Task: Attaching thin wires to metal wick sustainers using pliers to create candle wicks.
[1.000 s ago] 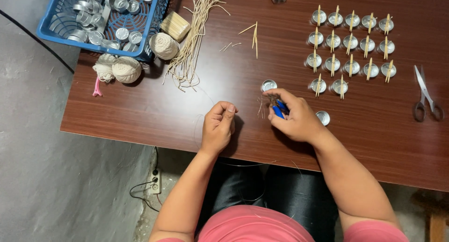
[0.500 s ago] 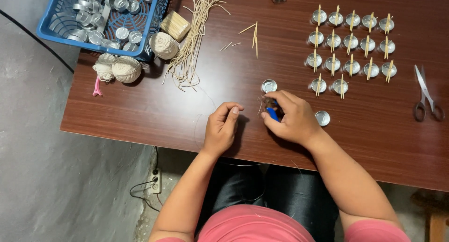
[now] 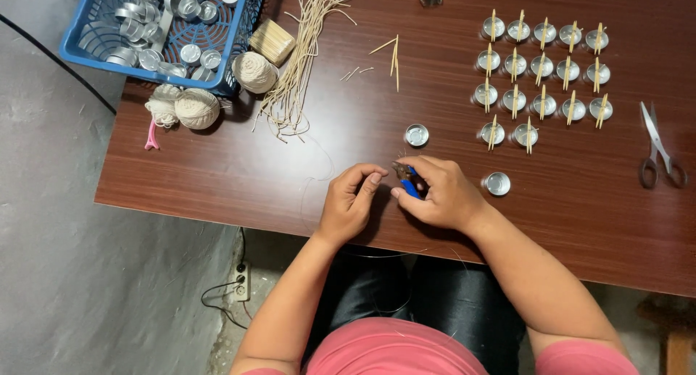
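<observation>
Dark wood-grain table [image 3: 217, 172] is filling most of the view. Blue plastic basket [image 3: 80, 49] is sitting at the far left corner, holding loose empty metal cups. Pale wick strands [image 3: 301, 63] are lying in a bundle just right of the basket, with a block of short sticks [image 3: 272, 40] and a string ball [image 3: 255, 72] beside them; two more string balls [image 3: 185, 107] are resting at the basket's front edge. Rows of small metal cups with sticks laid across them [image 3: 544, 71] are sitting at far right, scissors [image 3: 658, 147] well apart to their right. Right hand [image 3: 442, 197] is closing around blue-handled pliers [image 3: 408, 183] near the table's front edge. Left hand [image 3: 351, 201] is sitting just beside it, fingers curled, thumb and forefinger pinching toward the plier tip; whether it is gripping anything, cannot tell. One empty cup [image 3: 417, 135] is sitting just beyond the hands, another empty cup [image 3: 497, 184] near the right wrist.
</observation>
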